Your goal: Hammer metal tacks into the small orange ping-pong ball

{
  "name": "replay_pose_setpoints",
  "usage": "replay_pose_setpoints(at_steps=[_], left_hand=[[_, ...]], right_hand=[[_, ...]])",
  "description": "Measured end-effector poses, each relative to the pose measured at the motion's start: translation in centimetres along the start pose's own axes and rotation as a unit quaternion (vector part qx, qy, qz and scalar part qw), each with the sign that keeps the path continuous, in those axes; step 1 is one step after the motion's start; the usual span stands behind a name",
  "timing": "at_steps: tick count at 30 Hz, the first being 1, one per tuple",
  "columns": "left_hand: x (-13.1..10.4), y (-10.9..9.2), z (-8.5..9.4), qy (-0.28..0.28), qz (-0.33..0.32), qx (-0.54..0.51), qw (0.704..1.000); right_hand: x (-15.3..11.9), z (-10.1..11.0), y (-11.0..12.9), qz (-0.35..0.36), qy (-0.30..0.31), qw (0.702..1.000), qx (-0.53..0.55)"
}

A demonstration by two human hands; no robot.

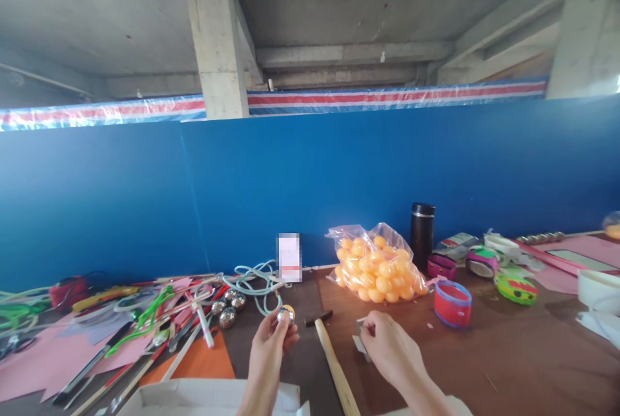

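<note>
A shiny metal ball (pixel 285 316) sits between the thumb and fingers of my left hand (pixel 271 342), with a bit of orange showing behind it. To the right, my right hand (pixel 387 342) is closed in a pinch low over the table; a small grey-white piece (pixel 361 346) shows at its fingertips, its kind unclear. Between my hands lies a hammer (pixel 334 364) with a wooden handle and dark head. Several more metal balls (pixel 227 318) are grouped left of my left hand. Beyond the hammer stands a clear plastic bag of orange table-tennis balls (pixel 378 267).
Markers, cords, tools and coloured paper (pixel 48 351) clutter the left side. A white cardboard box (pixel 194 396) is at the near edge. Rightward are a black flask (pixel 423 235), a red-blue tape roll (pixel 453 305) and white rolls (pixel 598 290). A blue partition (pixel 310 183) backs the table.
</note>
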State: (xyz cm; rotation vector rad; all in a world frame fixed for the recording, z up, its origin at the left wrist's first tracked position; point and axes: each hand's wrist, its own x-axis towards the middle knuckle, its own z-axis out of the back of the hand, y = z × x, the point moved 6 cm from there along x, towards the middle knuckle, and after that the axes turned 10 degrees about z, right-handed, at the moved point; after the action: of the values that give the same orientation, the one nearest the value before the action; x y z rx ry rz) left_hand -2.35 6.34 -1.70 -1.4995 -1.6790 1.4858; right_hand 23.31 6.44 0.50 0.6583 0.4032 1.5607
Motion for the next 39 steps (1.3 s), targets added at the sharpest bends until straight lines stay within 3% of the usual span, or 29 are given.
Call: replay_pose_setpoints(at_steps=[3, 8, 9, 13, 17, 20, 30, 35, 39], left_hand=[[-0.7, 0.0, -0.6, 0.022, 0.004, 0.008, 1.0], [-2.3, 0.1, -2.5, 0.108, 0.052, 0.012, 0.993], [-2.6, 0.2, -2.8, 0.122, 0.063, 0.011, 0.99], [-3.4, 0.2, -3.7, 0.159, 0.097, -0.004, 0.982], [-4.2, 0.1, -4.4, 0.179, 0.101, -0.003, 0.979], [-4.6, 0.2, -4.7, 0.195, 0.096, 0.008, 0.976], [-5.0, 0.3, -4.9, 0.23, 0.108, -0.006, 0.967], [-5.3, 0.4, -5.1, 0.25, 0.112, -0.014, 0.962], [-5.6, 0.2, -5.3, 0.258, 0.111, -0.007, 0.96]], right_hand=[[0.2, -0.4, 1.1, 0.028, 0.002, 0.994, 0.101], [-0.5, -2.1, 3.4, 0.035, 0.072, 0.957, 0.28], [-0.8, -2.4, 3.9, 0.027, 0.085, 0.936, 0.34], [-1.7, -3.1, 5.6, -0.012, 0.123, 0.788, 0.603], [-2.0, -3.1, 6.1, -0.017, 0.133, 0.746, 0.652], [-2.0, -3.2, 6.1, -0.014, 0.133, 0.752, 0.646], [-1.6, -3.8, 5.5, 0.002, 0.106, 0.833, 0.544], [-1.3, -3.3, 5.1, 0.032, 0.04, 0.889, 0.455], [-1.6, -2.0, 5.7, 0.108, -0.027, 0.928, 0.355]])
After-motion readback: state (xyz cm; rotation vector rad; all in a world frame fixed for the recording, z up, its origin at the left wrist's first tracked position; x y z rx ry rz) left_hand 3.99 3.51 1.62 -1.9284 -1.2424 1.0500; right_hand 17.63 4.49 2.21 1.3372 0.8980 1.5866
